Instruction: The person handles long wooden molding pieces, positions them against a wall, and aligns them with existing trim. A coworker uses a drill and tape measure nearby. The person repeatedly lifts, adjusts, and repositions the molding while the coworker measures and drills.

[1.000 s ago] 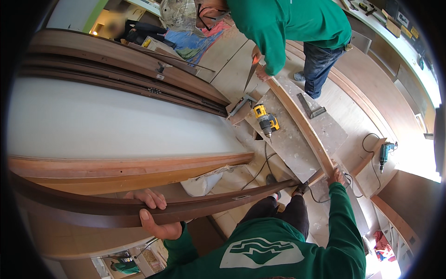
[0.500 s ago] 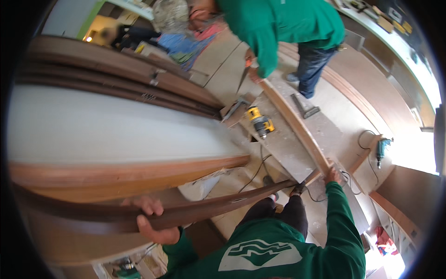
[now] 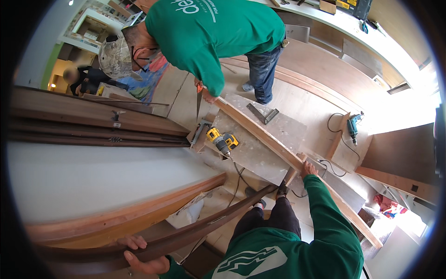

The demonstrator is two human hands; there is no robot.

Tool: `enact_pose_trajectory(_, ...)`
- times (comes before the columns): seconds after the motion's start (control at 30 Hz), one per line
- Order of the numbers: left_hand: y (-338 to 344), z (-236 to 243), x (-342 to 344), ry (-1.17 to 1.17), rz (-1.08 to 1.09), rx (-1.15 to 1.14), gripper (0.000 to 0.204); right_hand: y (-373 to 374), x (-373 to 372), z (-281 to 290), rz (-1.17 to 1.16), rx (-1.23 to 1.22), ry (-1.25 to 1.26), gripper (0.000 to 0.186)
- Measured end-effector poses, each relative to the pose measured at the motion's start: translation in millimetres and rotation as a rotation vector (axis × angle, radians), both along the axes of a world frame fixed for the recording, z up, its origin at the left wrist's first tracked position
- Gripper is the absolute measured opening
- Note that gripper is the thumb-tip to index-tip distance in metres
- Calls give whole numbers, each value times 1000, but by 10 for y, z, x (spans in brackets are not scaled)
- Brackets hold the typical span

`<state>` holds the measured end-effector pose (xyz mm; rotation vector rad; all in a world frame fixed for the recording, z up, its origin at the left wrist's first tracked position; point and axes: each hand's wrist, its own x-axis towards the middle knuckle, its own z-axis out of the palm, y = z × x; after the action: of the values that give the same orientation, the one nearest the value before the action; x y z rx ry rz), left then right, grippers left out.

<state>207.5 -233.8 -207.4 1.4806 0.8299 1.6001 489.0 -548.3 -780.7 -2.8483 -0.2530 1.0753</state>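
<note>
A long dark brown wooden trim strip point(image 3: 195, 236) slants from the lower left towards my feet. My left hand point(image 3: 151, 265) is closed round its near end, thumb on one side and fingers on the other. On the right, my right hand point(image 3: 308, 169) grips a long light-edged wooden strip point(image 3: 260, 134) lying across a dusty board point(image 3: 288, 128). A co-worker in a green shirt point(image 3: 200, 42) bends over that strip's far end. One of the co-worker's hands rests on it; the other holds an orange-handled handsaw point(image 3: 199, 103) against it.
A yellow cordless drill point(image 3: 222, 141) and a metal square point(image 3: 263, 113) lie on the board. Further right is a teal corded drill point(image 3: 354, 127) with its cable. Dark brown framing point(image 3: 83, 116) and a white panel point(image 3: 93, 181) fill the left. A long white worktop point(image 3: 339, 23) runs behind.
My view has swung to the right and up, so the scene sits further left and more of the co-worker shows. Both my hands keep their holds on the two strips.
</note>
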Motion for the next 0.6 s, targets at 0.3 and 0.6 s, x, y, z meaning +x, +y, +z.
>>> enact_pose_trajectory(0.3,-13,32,29,39,-97,34,53,-22,10,39,39,31,-7,45)
enact_pose_trajectory(0.6,-13,52,99,60,-53,78,54,-23,51,-78,14,24,19,67)
